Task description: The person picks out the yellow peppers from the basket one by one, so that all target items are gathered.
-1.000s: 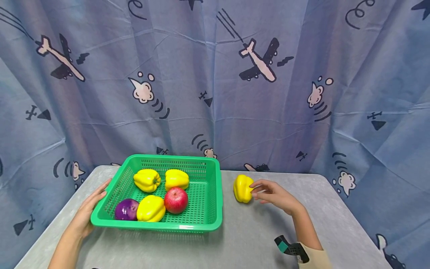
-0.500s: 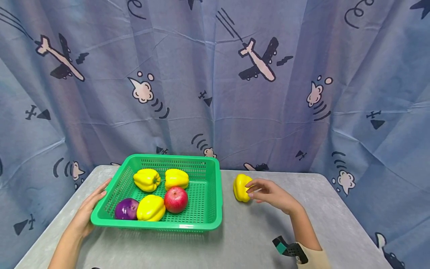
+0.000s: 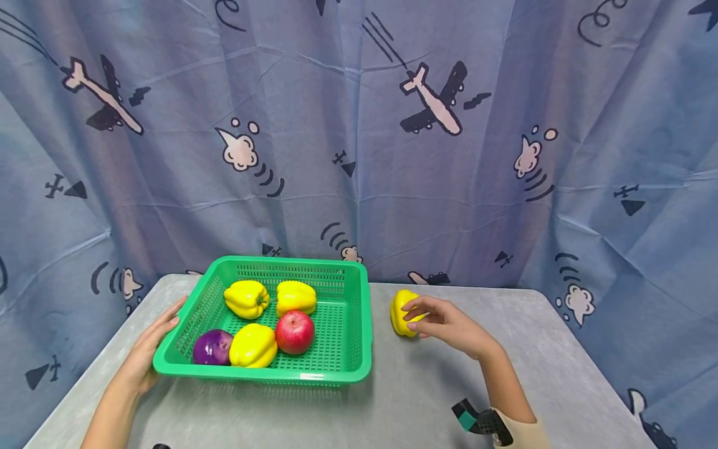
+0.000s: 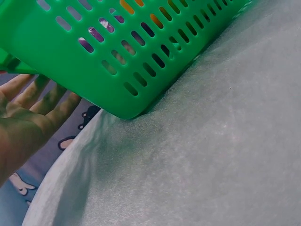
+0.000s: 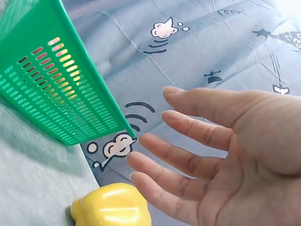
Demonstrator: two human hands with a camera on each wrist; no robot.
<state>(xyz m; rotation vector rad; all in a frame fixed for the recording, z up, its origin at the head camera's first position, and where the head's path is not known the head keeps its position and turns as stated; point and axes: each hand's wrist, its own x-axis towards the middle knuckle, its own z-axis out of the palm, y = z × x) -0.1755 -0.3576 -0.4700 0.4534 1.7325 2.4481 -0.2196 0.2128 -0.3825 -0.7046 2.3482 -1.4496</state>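
My left hand lies along the left side of a green plastic basket, its fingers straight against the rim; in the left wrist view the fingers reach under the edge. To the basket's right, a yellow bell pepper sits on the grey table. My right hand is spread just over this pepper's right side, overlapping it in the head view. From the right wrist, its fingers look slightly bent with nothing between them, and the pepper is below the fingertips.
Inside the basket are yellow bell peppers, a red apple and a round purple vegetable. A blue patterned curtain hangs behind the table. A black and teal band is on the right forearm.
My right hand has shifted a little to the left, covering more of the loose bell pepper. The left hand and the basket have stayed in place.
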